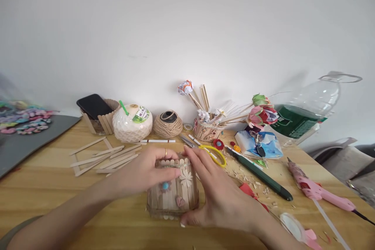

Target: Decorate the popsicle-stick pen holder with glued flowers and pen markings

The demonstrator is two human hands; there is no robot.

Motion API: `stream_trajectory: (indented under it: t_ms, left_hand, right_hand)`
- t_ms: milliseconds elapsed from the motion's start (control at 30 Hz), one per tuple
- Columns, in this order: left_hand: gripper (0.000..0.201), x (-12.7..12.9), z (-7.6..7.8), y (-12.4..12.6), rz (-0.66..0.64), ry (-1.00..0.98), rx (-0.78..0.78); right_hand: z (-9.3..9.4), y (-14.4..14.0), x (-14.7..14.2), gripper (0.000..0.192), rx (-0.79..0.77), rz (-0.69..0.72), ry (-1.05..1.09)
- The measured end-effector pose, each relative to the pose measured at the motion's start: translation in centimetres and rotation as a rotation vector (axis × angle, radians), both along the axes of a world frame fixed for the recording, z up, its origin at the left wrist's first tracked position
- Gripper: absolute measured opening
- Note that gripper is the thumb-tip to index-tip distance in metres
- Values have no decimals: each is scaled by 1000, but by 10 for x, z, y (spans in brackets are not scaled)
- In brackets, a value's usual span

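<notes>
A small craft-stick box [171, 199] sits on the wooden table in front of me, its sticks side by side and twine running along the top and bottom. On its face are a blue-centred flower, a pale wooden flower and a small pink piece. My left hand [152, 170] holds its top edge, thumb on the face and fingers behind. My right hand [221, 191] grips the right side, fingers at the top corner and thumb at the lower edge. The inside and back of the box are hidden.
Loose craft sticks [108, 158] lie to the left. Behind stand a coconut [132, 125], a twine ball [167, 125] and a flower holder [208, 131]. Yellow scissors [218, 158], a green cutter [263, 175], a pink glue gun [319, 193] and a large bottle [304, 113] are rightward.
</notes>
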State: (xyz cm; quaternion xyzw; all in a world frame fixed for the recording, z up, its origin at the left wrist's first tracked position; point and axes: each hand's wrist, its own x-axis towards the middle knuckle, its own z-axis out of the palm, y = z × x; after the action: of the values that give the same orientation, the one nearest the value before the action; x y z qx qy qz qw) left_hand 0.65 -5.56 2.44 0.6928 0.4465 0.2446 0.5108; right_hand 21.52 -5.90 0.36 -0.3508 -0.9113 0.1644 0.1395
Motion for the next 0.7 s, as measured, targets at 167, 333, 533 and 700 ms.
stream_trajectory:
  t_ms: [167, 333, 533, 700]
  left_hand:
    - [19, 0, -6, 4, 52, -10, -8]
    - [19, 0, -8, 8, 79, -40, -23]
    - [20, 2, -12, 9, 112, -50, -12]
    - [24, 3, -13, 7, 120, -54, -23]
  right_hand:
    - [6, 3, -8, 121, 25, 14, 8]
    - [7, 6, -12, 118, 41, 4, -5]
    - [7, 4, -12, 117, 42, -5, -24]
    - [7, 4, -12, 117, 49, 1, -18]
